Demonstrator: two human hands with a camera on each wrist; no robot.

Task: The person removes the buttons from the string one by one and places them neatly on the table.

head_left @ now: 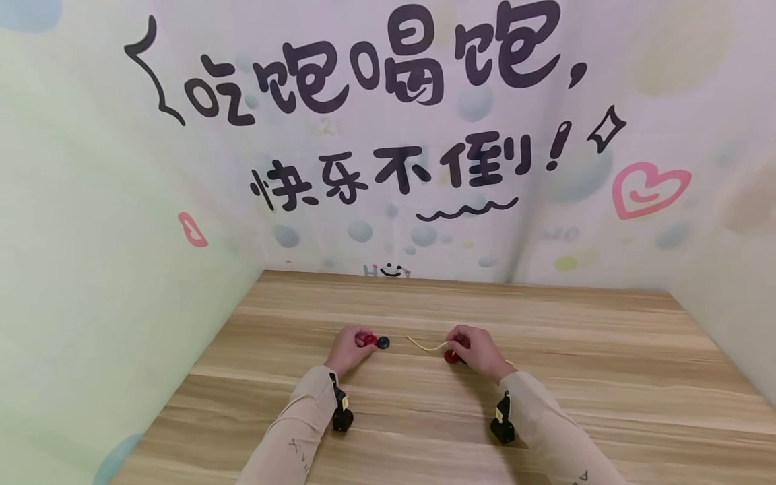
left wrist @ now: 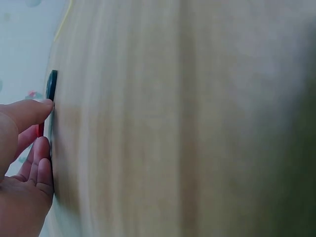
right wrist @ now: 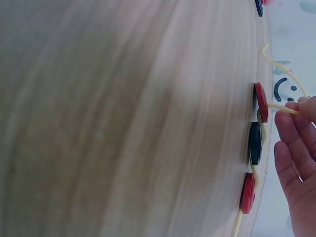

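From the head view, both hands rest on the wooden desk (head_left: 545, 404) about midway between its near and far edges: the left hand (head_left: 348, 350) curls its fingers on a red button (head_left: 368, 339), with a dark button (head_left: 382, 342) just beside it, while the right hand (head_left: 479, 350) pinches a yellow cord (head_left: 424, 346) above another red button (head_left: 450, 356). The left wrist view shows a fingertip (left wrist: 45, 104) touching the dark button's edge (left wrist: 51, 85), the red one (left wrist: 40, 130) tucked between the fingers. The right wrist view shows the cord (right wrist: 284, 107) pinched at the fingertips (right wrist: 302, 106), running past a red button (right wrist: 260, 102), a dark one (right wrist: 255, 143) and a second red one (right wrist: 248, 192). The buttons look light, stiff and slick, best pinched by the rim; the cord seems limp, best held near its free end.
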